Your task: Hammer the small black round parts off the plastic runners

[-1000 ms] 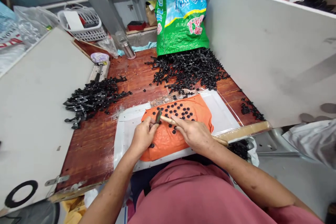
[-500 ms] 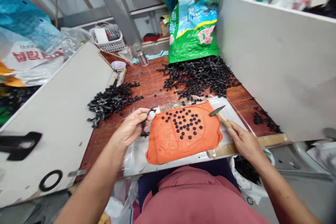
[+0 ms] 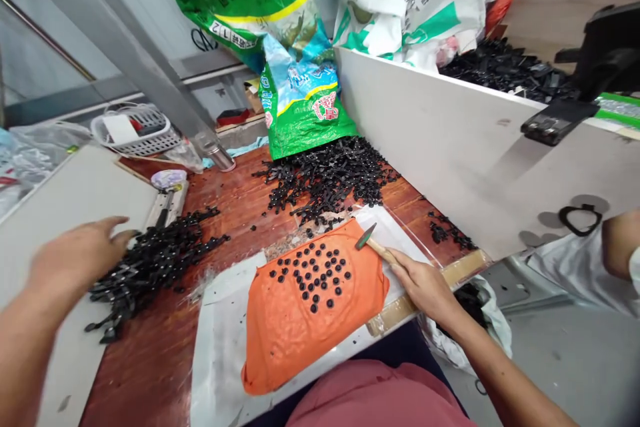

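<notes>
My left hand [image 3: 80, 257], slightly blurred, hovers over the left pile of black plastic pieces [image 3: 155, 267]. Its fingers are stretched out and apart, and nothing shows in them. My right hand [image 3: 425, 287] grips the wooden handle of a small hammer [image 3: 383, 251] with a dark green, pointed head. The hammer's head hangs over the upper right corner of an orange cloth-like pad [image 3: 285, 347]. Several small round black parts [image 3: 314, 280] lie scattered on the pad, mostly across its upper half. Beneath the pad is a pale sheet [image 3: 215, 353].
A larger heap of black pieces [image 3: 330, 180] spills from a green bag [image 3: 310, 127] at the back. White boards [image 3: 425, 127] flank the reddish wooden table [image 3: 150, 360]. A steel flask [image 3: 217, 152] and white basket [image 3: 145, 140] stand back left. Another person's sleeve [image 3: 585, 270] shows at right.
My left hand has moved left from the pad's edge to the left pile; the black piece it held is no longer seen in it. The view has swung right. My right hand keeps the hammer.
</notes>
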